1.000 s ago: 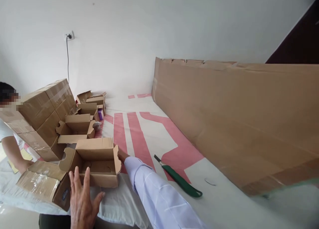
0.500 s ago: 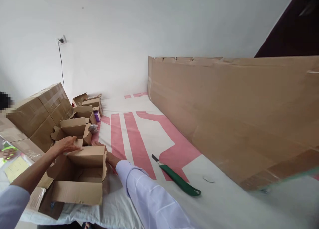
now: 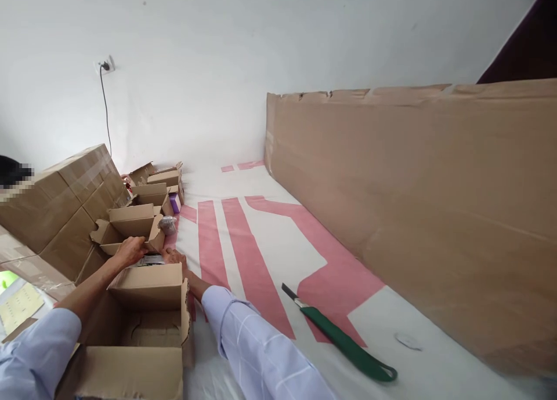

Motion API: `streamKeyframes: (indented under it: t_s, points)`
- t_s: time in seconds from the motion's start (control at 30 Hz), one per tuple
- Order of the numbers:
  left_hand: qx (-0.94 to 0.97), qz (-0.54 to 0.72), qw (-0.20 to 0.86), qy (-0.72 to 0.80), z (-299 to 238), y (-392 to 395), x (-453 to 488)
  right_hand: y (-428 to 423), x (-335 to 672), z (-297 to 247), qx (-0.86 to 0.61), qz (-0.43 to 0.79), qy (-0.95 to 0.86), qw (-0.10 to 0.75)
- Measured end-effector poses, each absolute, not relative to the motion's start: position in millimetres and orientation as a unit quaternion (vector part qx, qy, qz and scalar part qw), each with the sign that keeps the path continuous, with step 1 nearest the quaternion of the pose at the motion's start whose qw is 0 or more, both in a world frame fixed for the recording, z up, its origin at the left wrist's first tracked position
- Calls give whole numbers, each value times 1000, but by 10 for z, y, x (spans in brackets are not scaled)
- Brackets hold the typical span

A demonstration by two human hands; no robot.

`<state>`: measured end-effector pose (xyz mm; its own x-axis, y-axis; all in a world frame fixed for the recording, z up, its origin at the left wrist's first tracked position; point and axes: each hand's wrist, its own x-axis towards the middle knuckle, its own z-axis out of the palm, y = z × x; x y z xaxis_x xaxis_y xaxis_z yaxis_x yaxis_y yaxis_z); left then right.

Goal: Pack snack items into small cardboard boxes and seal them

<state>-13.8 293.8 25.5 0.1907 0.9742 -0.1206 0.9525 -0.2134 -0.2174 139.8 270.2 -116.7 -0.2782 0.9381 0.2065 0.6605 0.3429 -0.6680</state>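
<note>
my left hand (image 3: 130, 250) and my right hand (image 3: 174, 255) both reach past the far flap of the open cardboard box (image 3: 143, 313) nearest me, meeting at a small flat packet (image 3: 150, 261) lying just behind it; my fingers curl down onto the packet from either side, though i cannot tell whether they truly clamp it or only rest on it; the box stands open with only a cardboard insert showing inside, so by my reckoning the filling is not yet done; further along the white and pink sheet (image 3: 261, 237) a row of small open cartons (image 3: 130, 223) waits; a green-handled knife (image 3: 343, 342) lies well apart to my right, untouched.
</note>
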Motion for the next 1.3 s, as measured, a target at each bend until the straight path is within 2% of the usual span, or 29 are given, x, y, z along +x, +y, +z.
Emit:
streamKeyframes:
  t_s: [0.27, 1.0, 1.17, 1.3]
  points:
    - [-763, 107, 49, -635, 281, 3259, -3, 2981, 1541, -1041, -551, 219, -763, 256]
    - [-748, 137, 48, -647, 377, 3582, 78, 3256, 1505, -1031, -556, 221, -764, 241]
    - [-763, 129, 55, -631, 608, 3327, 191, 3198, 1596, -1087, -541, 229, -773, 240]
    - [-827, 58, 31, -558, 1008, 2454, -4, 3189, 1650, -1136, -532, 244, -772, 248]
